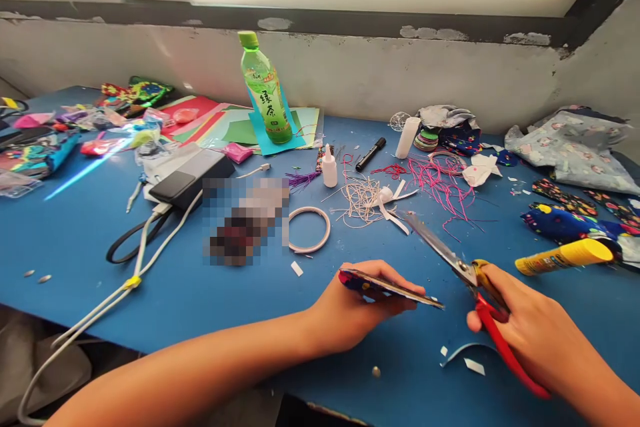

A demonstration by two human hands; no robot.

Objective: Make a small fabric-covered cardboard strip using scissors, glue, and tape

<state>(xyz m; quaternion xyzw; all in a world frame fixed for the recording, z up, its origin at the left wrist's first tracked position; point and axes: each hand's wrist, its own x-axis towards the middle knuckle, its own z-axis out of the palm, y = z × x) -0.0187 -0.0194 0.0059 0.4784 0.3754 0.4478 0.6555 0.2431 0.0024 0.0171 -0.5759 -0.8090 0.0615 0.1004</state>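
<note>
My left hand [350,310] is closed around a thin flat piece covered in dark patterned fabric [383,285], seen nearly edge-on. My right hand [525,317] grips large scissors [465,267] with red and yellow handles. The scissor blades point up and left, beyond the fabric-covered piece and apart from it. Below the hands lie a thin curved strip [467,348] and small white scraps [475,366]. A yellow glue stick [564,257] rests on the table near my right hand.
On the blue table [240,310] are a ring [309,230], tangled cords [363,201], a small white bottle [329,168], a black marker [371,154], a green tea bottle [267,97], a power bank with cables [193,177] and fabric pieces [575,147].
</note>
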